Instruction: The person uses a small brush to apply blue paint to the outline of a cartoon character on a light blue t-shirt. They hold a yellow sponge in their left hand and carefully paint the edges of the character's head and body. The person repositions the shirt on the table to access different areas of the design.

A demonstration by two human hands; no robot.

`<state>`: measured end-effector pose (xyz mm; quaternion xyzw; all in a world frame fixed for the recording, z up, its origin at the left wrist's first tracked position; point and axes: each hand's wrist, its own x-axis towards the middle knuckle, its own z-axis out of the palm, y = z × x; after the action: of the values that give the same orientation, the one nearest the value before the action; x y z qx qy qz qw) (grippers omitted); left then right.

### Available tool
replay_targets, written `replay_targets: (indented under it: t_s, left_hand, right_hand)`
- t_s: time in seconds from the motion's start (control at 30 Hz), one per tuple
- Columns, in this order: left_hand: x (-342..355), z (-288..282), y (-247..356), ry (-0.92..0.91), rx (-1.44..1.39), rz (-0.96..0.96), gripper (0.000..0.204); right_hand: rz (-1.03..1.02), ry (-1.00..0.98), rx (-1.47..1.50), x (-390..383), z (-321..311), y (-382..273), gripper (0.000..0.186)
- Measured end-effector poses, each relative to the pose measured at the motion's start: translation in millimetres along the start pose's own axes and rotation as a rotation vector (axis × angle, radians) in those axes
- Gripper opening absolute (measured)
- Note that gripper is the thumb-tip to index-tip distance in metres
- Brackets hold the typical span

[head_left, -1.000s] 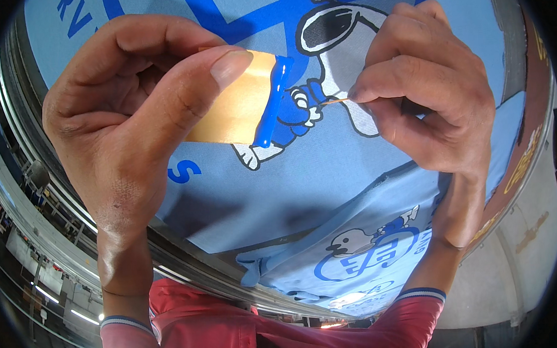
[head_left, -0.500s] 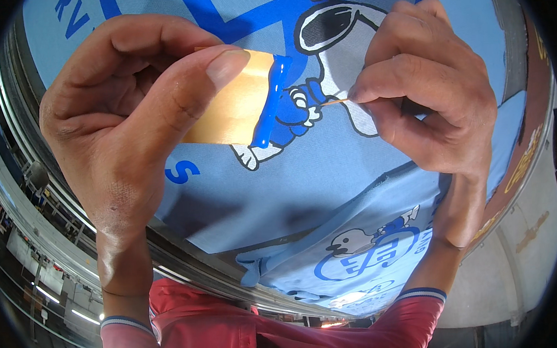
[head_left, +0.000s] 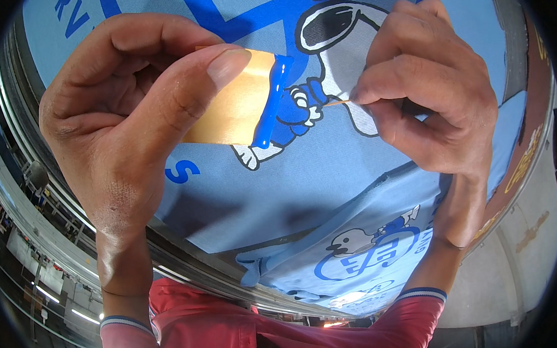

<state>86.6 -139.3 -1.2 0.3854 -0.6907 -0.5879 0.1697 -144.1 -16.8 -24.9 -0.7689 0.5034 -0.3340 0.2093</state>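
My left hand (head_left: 131, 119) pinches a translucent tan strip of tape or film (head_left: 234, 107) between thumb and fingers; a blue printed edge clings along its right side. My right hand (head_left: 425, 97) pinches a thin tan sliver (head_left: 336, 103) between thumb and forefinger, just right of the strip. Both hands are held over a light blue shirt (head_left: 330, 190) printed with a white cartoon dog and dark blue shapes.
A second light blue garment (head_left: 358, 258) with a round blue print lies below the first. A curved metal edge (head_left: 188, 260) runs under the cloth. My red sleeves (head_left: 205, 329) fill the bottom. A pale surface (head_left: 522, 256) lies at the right.
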Motion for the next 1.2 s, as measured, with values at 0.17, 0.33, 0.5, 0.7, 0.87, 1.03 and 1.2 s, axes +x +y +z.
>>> replay_targets:
  t_s: [0.17, 0.33, 0.5, 0.7, 0.87, 1.03, 1.2]
  left_hand:
    - [1.8, -1.3, -2.2, 0.002, -0.006, -0.032, 0.017]
    - [-0.2, -1.3, -0.5, 0.008, -0.008, -0.029, 0.018]
    - [0.4, -0.7, 2.6, 0.003, -0.007, -0.061, 0.017]
    - [6.2, -12.4, -9.1, 0.004, -0.230, -0.029, 0.019]
    - [8.6, -17.8, -13.3, 0.060, -0.357, -0.076, 0.019]
    - [3.7, -11.5, -6.9, 0.081, -0.579, -0.112, 0.010]
    - [-2.0, -6.1, -5.5, 0.070, -0.588, -0.161, 0.010]
  right_hand:
    - [0.007, -0.009, -0.004, 2.6, 2.3, 2.1, 0.034]
    - [0.005, -0.001, 0.009, 1.6, 0.7, 0.3, 0.034]
    - [-0.005, -0.002, 0.022, 1.6, -0.7, 1.5, 0.034]
    - [0.184, 0.176, 0.282, -7.6, 0.9, 0.1, 0.026]
    - [0.222, 0.276, 0.626, -24.6, -17.5, 15.5, 0.008]
    - [0.200, 0.456, 1.078, -29.5, -18.6, 20.7, 0.013]
    - [0.350, 0.568, 1.247, -28.9, -21.3, 13.2, 0.017]
